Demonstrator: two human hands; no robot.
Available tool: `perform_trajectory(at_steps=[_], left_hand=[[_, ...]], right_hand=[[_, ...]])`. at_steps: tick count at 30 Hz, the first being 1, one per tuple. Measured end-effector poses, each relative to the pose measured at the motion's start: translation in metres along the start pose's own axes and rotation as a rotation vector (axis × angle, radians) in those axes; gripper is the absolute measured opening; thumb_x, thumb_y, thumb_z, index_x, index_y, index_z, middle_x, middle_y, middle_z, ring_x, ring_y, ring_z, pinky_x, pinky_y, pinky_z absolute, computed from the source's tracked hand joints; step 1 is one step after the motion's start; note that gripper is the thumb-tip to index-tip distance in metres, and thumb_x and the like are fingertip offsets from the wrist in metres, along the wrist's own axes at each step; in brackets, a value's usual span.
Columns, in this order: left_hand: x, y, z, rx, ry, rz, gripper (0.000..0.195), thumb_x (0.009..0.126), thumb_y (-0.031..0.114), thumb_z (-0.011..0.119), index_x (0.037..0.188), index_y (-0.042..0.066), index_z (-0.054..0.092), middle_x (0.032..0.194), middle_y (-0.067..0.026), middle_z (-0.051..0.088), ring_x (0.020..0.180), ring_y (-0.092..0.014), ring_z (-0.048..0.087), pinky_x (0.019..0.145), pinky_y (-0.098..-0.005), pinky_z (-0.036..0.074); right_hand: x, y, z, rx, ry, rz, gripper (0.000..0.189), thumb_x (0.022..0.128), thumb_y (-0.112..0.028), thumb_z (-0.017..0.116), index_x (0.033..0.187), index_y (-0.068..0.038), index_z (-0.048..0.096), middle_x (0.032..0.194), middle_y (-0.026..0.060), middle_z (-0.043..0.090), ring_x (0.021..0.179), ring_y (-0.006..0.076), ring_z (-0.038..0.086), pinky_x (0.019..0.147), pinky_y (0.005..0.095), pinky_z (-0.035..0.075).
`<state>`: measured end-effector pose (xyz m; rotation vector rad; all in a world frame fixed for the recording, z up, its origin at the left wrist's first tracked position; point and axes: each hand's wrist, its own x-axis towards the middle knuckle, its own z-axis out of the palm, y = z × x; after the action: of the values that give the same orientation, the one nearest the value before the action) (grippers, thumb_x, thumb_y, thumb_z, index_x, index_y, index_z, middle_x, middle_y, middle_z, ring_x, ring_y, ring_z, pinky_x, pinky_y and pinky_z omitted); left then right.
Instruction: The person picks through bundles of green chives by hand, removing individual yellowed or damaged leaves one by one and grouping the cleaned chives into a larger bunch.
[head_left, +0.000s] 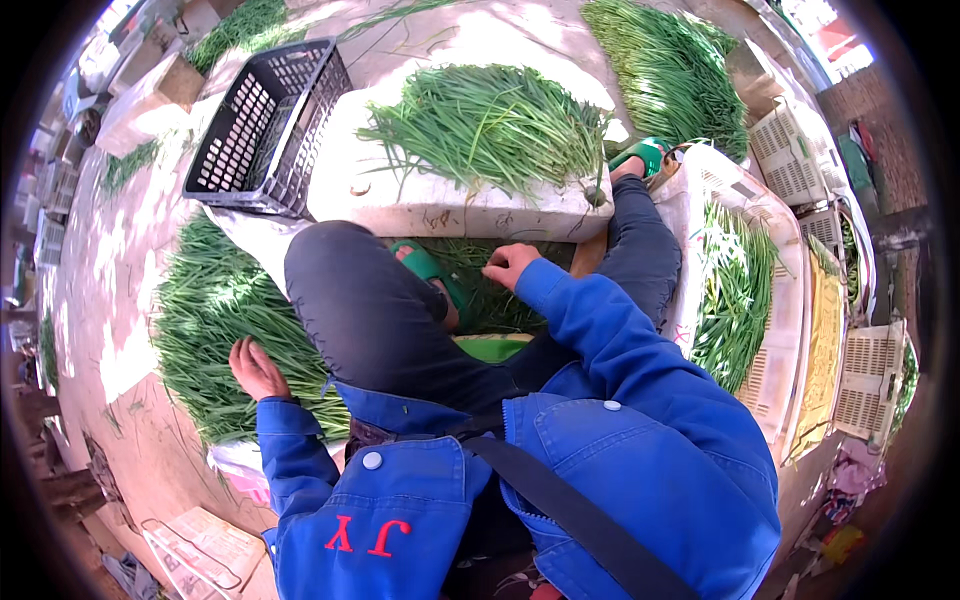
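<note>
My left hand (257, 369) is at the large pile of long green leaves, which look like garlic chives (225, 322), to the left of my knee. Its fingers are slightly spread and grip no bunch that I can see. Between my knees hangs my right hand (512, 266), fingers curled in towards the thumb, with nothing visible in it. Below it, loose green trimmings (495, 300) litter the ground beside my green sandal (435, 270). In front of me a white foam box (420, 214) carries a spread heap of the same leaves (487, 124).
A black plastic crate (262, 124) stands left of the foam box. At my right is a white plastic basket (780, 277) with more leaves (735, 300). Another leaf pile (667, 75) lies at the far right. A flattened carton (206, 551) is behind my left side.
</note>
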<state>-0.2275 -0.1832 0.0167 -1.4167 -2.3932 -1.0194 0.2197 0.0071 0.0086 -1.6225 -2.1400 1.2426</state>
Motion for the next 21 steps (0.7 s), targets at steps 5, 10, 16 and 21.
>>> perform_trajectory(at_steps=[5,10,16,21], left_hand=[[0.105,0.131,-0.029,-0.834,0.188,-0.060,0.025,0.091,0.009,0.051,0.112,-0.003,0.056,0.107,-0.0113,0.059,0.094,-0.017,0.057,0.083,-0.0281,0.047],[0.117,0.253,0.055,-1.376,-0.213,-0.503,0.023,0.087,0.009,0.055,0.108,-0.001,0.057,0.098,-0.0115,0.061,0.082,-0.019,0.061,0.068,-0.0286,0.050],[0.012,0.269,0.155,-1.386,-0.612,-1.207,0.024,0.085,0.010,0.054,0.108,0.005,0.059,0.089,-0.0057,0.063,0.072,-0.017,0.060,0.061,-0.0292,0.048],[0.002,0.262,0.176,-1.244,-0.813,-1.264,0.023,0.086,0.013,0.052,0.107,0.006,0.060,0.087,-0.0048,0.063,0.071,-0.016,0.059,0.061,-0.0280,0.047]], right_hand=[[0.049,0.003,-0.048,0.335,0.270,0.087,0.030,0.076,-0.031,0.063,0.087,-0.003,0.067,0.085,0.0171,0.066,0.081,0.0318,0.063,0.076,0.0380,0.050],[0.113,0.001,-0.038,-0.034,0.412,0.077,0.025,0.078,-0.029,0.059,0.089,-0.008,0.066,0.088,0.0152,0.066,0.084,0.0301,0.063,0.075,0.0405,0.050],[0.138,-0.020,-0.012,-0.240,0.409,0.223,0.024,0.078,-0.032,0.060,0.088,-0.011,0.066,0.086,0.0116,0.066,0.082,0.0314,0.062,0.074,0.0432,0.049],[0.157,-0.002,-0.001,-0.073,0.434,0.200,0.027,0.077,-0.032,0.061,0.088,-0.007,0.066,0.085,0.0135,0.066,0.082,0.0327,0.062,0.073,0.0428,0.049]])
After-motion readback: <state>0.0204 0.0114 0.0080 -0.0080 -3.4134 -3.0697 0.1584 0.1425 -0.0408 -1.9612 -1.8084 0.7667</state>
